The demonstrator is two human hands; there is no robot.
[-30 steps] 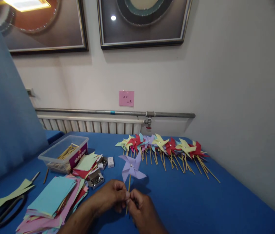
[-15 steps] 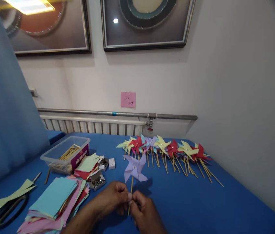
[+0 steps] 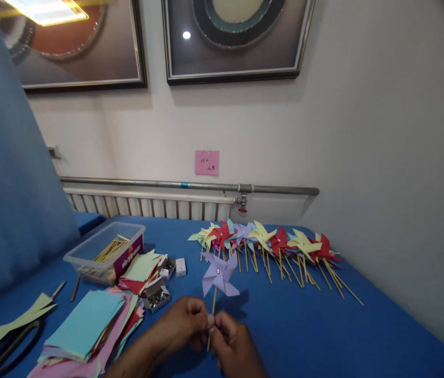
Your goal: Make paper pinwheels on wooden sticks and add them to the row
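Observation:
Both hands meet low in the middle of the view, over a blue table (image 3: 324,336). My left hand (image 3: 182,323) and my right hand (image 3: 232,344) pinch the thin wooden stick of a lilac paper pinwheel (image 3: 219,273). The pinwheel stands upright just above my fingers, its face toward me with a small pin at the centre. Behind it a row of finished pinwheels (image 3: 269,241) in red, yellow, lilac and light blue lies flat on the table with sticks pointing toward me.
A stack of coloured paper squares (image 3: 88,320) lies at the left, with small boxes of pins (image 3: 157,296) beside it. A clear plastic tub of sticks (image 3: 106,252) stands behind. Scissors (image 3: 3,341) and yellow-green paper strips lie far left. A radiator (image 3: 147,205) runs along the wall.
The pinwheel's blades have turned slightly between my fingers. My hands have stayed together on the stick; the view has shifted a little.

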